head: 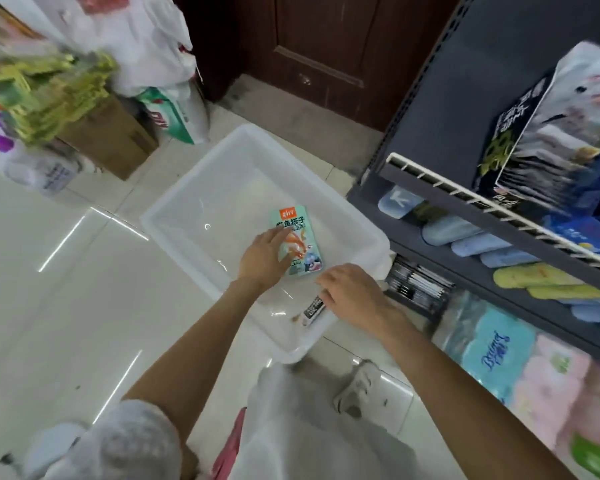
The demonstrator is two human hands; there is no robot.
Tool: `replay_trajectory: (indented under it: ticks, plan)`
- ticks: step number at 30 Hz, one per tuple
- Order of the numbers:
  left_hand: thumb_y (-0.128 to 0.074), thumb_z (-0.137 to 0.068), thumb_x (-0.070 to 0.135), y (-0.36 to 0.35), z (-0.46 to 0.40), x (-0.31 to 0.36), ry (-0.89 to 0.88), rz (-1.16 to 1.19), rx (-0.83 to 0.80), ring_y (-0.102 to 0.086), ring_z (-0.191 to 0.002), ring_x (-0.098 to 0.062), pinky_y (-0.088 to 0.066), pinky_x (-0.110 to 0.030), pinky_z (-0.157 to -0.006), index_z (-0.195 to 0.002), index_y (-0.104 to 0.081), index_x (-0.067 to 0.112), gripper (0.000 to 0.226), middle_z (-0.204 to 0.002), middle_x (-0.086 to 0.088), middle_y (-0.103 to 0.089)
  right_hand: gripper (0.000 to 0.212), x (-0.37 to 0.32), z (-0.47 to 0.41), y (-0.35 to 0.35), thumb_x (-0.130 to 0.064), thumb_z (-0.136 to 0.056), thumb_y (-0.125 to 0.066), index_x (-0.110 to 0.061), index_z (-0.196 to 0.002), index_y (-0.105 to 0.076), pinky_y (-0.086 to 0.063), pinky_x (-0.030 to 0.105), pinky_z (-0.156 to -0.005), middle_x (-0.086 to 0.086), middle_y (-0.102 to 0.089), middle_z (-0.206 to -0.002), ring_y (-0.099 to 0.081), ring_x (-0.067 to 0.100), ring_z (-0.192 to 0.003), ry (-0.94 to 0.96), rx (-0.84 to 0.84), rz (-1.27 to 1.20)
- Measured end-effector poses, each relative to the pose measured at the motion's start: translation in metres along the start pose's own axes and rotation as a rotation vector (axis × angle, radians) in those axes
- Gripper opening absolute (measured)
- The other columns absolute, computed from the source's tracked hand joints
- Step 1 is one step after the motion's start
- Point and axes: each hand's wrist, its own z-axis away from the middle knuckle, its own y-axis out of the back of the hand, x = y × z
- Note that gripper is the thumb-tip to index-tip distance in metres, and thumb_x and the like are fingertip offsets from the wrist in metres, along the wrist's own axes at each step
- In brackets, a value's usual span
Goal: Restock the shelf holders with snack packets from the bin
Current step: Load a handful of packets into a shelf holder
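A clear plastic bin (174, 209) stands on the floor in front of me. Inside it lies a teal snack packet (300, 233) with orange and white print. My left hand (262, 259) reaches into the bin, its fingers resting on the packet's left edge. A small black and white packet (313, 310) lies near the bin's near corner. My right hand (352, 292) hovers over it with fingertips touching its top end. On the dark shelf unit at the right, a holder (551, 140) carries several upright black and white snack packets.
The dark shelf unit (440, 109) has a white wire rail (465, 199) and rows of blue and yellow goods below. Tissue packs (492, 344) sit on the floor at the right. Cardboard box (115, 140) and bags stand beyond the bin. A brown door (326, 46) is behind.
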Motion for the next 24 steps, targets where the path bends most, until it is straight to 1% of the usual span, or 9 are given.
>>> replay_trajectory:
  ticks: [1,4,7,11,13,16,19,21,24]
  plan:
    - [-0.051,-0.095,0.032,-0.005,-0.014,-0.013,-0.051,-0.064,-0.114,-0.025,-0.140,-0.021,-0.030,-0.039,-0.110,-0.148,-0.026,0.025,0.059,-0.154,0.003,-0.028,0.028,-0.010,-0.016,-0.005,-0.028,-0.096,-0.042,-0.015,-0.111,-0.063,-0.037,0.036,-0.100,0.001,-0.064,-0.111,-0.057,0.019,-0.102,-0.059,-0.137,-0.008]
    - [-0.041,-0.098,0.040,-0.013,-0.014,-0.014,-0.109,-0.272,-0.205,-0.011,-0.145,-0.015,-0.019,-0.041,-0.113,-0.151,-0.013,0.030,0.061,-0.158,0.010,-0.013,0.037,-0.014,-0.017,-0.001,-0.036,-0.100,-0.032,-0.017,-0.116,-0.059,-0.024,0.043,-0.108,0.003,-0.062,-0.118,-0.054,0.022,-0.112,-0.054,-0.327,0.149]
    - [-0.039,-0.098,0.039,-0.008,-0.020,-0.026,-0.066,-0.306,-0.172,-0.012,-0.145,-0.017,-0.020,-0.042,-0.114,-0.148,-0.026,0.025,0.054,-0.158,0.008,-0.017,0.046,-0.016,-0.019,0.014,-0.040,-0.102,-0.023,-0.018,-0.109,-0.063,-0.015,0.046,-0.112,0.005,-0.064,-0.111,-0.056,0.025,-0.107,-0.074,-0.413,0.239]
    - [-0.053,-0.092,0.035,-0.004,-0.019,-0.036,-0.028,-0.197,-0.004,-0.036,-0.133,-0.021,-0.035,-0.038,-0.100,-0.123,-0.056,0.018,0.036,-0.140,0.001,-0.047,0.062,-0.005,0.006,0.021,-0.051,-0.093,-0.018,-0.016,-0.103,-0.069,-0.019,0.048,-0.110,0.003,-0.066,-0.101,-0.055,0.026,-0.103,-0.058,-0.191,0.274]
    - [-0.060,-0.087,0.038,-0.003,-0.021,-0.035,0.042,-0.193,0.020,-0.039,-0.126,-0.026,-0.038,-0.040,-0.095,-0.117,-0.057,0.012,0.040,-0.129,-0.006,-0.051,0.054,0.001,0.015,0.025,-0.056,-0.088,-0.035,-0.017,-0.101,-0.069,-0.021,0.049,-0.109,0.002,-0.066,-0.095,-0.055,0.025,-0.100,-0.023,-0.172,0.269]
    - [-0.074,-0.075,0.031,-0.006,-0.018,-0.028,0.163,-0.114,0.056,-0.033,-0.126,-0.032,-0.039,-0.044,-0.094,-0.123,-0.049,0.008,0.058,-0.133,-0.015,-0.040,0.033,0.000,0.020,0.030,-0.047,-0.083,-0.062,-0.021,-0.102,-0.068,-0.023,0.051,-0.107,-0.002,-0.065,-0.090,-0.054,0.022,-0.098,0.014,-0.163,0.247]
    - [-0.080,-0.071,0.025,-0.007,-0.015,-0.028,0.240,-0.065,0.078,-0.031,-0.124,-0.039,-0.036,-0.043,-0.098,-0.140,-0.031,0.006,0.087,-0.139,-0.022,-0.030,0.018,-0.003,0.023,0.030,-0.025,-0.067,-0.080,-0.026,-0.081,-0.069,-0.034,0.044,-0.096,-0.009,-0.062,-0.071,-0.056,0.018,-0.080,0.024,-0.062,0.254]
    - [-0.079,-0.073,0.022,-0.008,-0.016,-0.030,0.261,-0.032,0.041,-0.040,-0.117,-0.038,-0.039,-0.043,-0.094,-0.146,-0.019,0.009,0.096,-0.130,-0.022,-0.040,0.029,-0.004,0.025,0.029,-0.006,-0.061,-0.078,-0.027,-0.077,-0.067,-0.032,0.035,-0.087,-0.010,-0.060,-0.065,-0.056,0.017,-0.071,0.043,0.053,0.257]
    - [-0.071,-0.079,0.012,-0.007,-0.018,-0.030,0.281,0.115,0.009,-0.056,-0.104,-0.037,-0.045,-0.042,-0.086,-0.148,-0.014,0.014,0.090,-0.113,-0.015,-0.061,0.026,-0.014,0.028,0.039,-0.003,-0.068,-0.072,-0.020,-0.087,-0.068,-0.035,0.027,-0.072,-0.005,-0.064,-0.064,-0.058,0.020,-0.060,-0.146,0.343,0.118]
